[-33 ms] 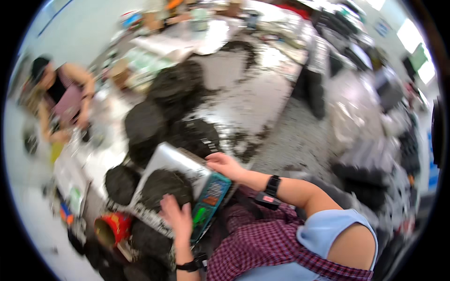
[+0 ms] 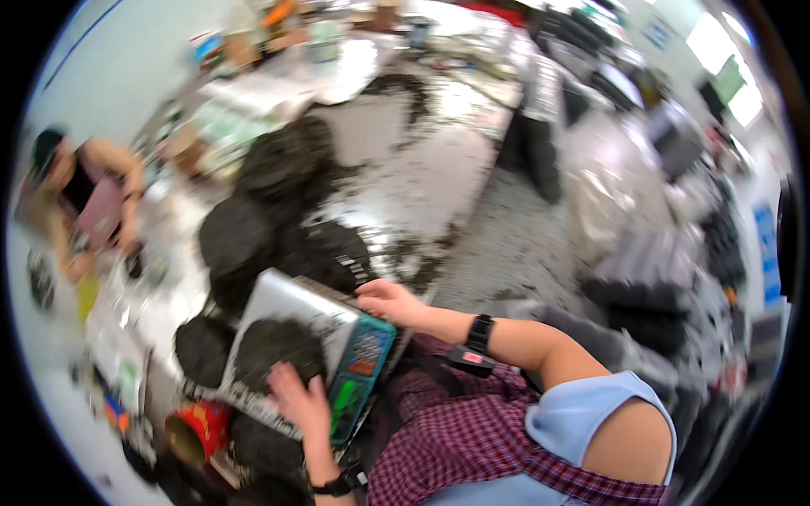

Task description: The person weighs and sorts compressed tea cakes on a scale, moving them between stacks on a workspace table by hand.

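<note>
A weighing scale point(image 2: 291, 291) with a silver metal top and a teal front panel stands tilted in view before me. On its top lies a round, dark, crumbly-looking mass point(image 2: 283, 350). My left hand point(image 2: 299, 401), fingers spread, touches the near edge of that mass. At the scale's far right corner, my right hand point(image 2: 388, 302) rests with its fingers loosely bent; I see nothing held in it. Blur hides whether its fingertips press on the scale. More dark heaps point(image 2: 236, 236) are piled just beyond the scale, and a smaller one point(image 2: 204, 350) sits left of it.
A metal-topped table point(image 2: 405, 169) with dark crumbs stretches ahead. A red round container point(image 2: 198, 430) lies at lower left. Another person point(image 2: 93, 185) works at the far left. Clear plastic bags point(image 2: 612, 185) and packed dark bundles point(image 2: 637, 278) are stacked on the right.
The whole view has swung slightly, so the scale, hands and table appear a little further left. Both hands keep their places at the scale and the dark mass.
</note>
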Demonstrator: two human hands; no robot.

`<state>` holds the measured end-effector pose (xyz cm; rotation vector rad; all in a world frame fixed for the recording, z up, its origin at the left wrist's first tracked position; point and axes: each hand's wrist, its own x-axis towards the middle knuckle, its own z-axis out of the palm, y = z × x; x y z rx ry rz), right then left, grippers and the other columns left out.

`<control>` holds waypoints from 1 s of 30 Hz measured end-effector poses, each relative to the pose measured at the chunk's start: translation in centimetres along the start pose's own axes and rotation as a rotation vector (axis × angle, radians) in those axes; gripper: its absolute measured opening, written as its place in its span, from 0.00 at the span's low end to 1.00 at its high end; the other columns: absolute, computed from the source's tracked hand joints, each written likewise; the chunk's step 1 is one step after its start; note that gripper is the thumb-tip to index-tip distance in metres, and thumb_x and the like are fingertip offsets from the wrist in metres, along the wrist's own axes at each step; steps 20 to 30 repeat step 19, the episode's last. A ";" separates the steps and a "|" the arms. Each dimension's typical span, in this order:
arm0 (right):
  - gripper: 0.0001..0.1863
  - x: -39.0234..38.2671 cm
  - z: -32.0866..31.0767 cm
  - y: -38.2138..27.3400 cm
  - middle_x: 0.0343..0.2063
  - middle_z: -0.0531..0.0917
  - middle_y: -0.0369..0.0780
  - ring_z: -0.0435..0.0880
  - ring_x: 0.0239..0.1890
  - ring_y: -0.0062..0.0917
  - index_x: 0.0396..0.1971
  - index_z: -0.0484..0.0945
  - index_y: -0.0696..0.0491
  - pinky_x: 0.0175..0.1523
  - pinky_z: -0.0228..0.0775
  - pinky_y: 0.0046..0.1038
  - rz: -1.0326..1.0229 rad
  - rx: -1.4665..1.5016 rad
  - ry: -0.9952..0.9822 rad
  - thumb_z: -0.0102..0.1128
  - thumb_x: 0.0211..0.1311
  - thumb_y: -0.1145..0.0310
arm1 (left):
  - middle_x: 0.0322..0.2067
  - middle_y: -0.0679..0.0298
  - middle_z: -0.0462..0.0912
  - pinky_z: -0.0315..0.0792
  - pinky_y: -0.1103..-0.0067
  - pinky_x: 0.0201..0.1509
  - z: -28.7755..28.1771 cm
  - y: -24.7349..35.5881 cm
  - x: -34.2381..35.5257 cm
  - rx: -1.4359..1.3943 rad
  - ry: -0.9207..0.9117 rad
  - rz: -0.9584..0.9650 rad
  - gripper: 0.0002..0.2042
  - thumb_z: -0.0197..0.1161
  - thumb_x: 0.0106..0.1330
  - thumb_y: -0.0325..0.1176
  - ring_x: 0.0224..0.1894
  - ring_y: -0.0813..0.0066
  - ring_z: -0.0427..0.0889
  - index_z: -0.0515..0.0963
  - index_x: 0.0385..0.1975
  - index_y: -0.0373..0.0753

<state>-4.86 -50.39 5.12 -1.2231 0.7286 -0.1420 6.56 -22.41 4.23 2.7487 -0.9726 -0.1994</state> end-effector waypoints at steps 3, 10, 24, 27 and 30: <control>0.19 -4.2 -7.7 1.4 0.41 0.80 0.35 0.78 0.41 0.19 0.51 0.74 0.53 0.46 0.71 0.22 0.060 0.072 0.118 0.59 0.64 0.59 | 0.70 0.58 0.49 0.35 0.46 0.68 0.5 1.2 0.2 0.144 0.159 -0.076 0.32 0.46 0.70 0.51 0.73 0.55 0.42 0.52 0.69 0.40; 0.18 -13.8 -22.9 8.5 0.42 0.80 0.36 0.78 0.43 0.20 0.50 0.73 0.53 0.48 0.71 0.23 0.171 0.597 0.539 0.56 0.66 0.59 | 0.69 0.58 0.53 0.31 0.52 0.71 0.2 19.8 2.6 -0.131 -0.013 0.447 0.26 0.49 0.70 0.41 0.72 0.55 0.44 0.58 0.66 0.41; 0.19 -19.1 -46.3 11.4 0.45 0.79 0.37 0.78 0.46 0.23 0.51 0.73 0.51 0.52 0.70 0.30 -0.062 0.935 0.786 0.56 0.66 0.57 | 0.47 0.61 0.80 0.43 0.57 0.71 7.6 53.4 10.9 -0.493 -0.689 0.888 0.16 0.62 0.59 0.31 0.58 0.63 0.71 0.75 0.48 0.41; 0.19 -19.1 -46.3 11.4 0.45 0.79 0.37 0.78 0.46 0.23 0.51 0.73 0.51 0.52 0.70 0.30 -0.062 0.935 0.786 0.56 0.66 0.57 | 0.47 0.61 0.80 0.43 0.57 0.71 7.6 53.4 10.9 -0.493 -0.689 0.888 0.16 0.62 0.59 0.31 0.58 0.63 0.71 0.75 0.48 0.41; 0.19 -19.1 -46.3 11.4 0.45 0.79 0.37 0.78 0.46 0.23 0.51 0.73 0.51 0.52 0.70 0.30 -0.062 0.935 0.786 0.56 0.66 0.57 | 0.47 0.61 0.80 0.43 0.57 0.71 7.6 53.4 10.9 -0.493 -0.689 0.888 0.16 0.62 0.59 0.31 0.58 0.63 0.71 0.75 0.48 0.41</control>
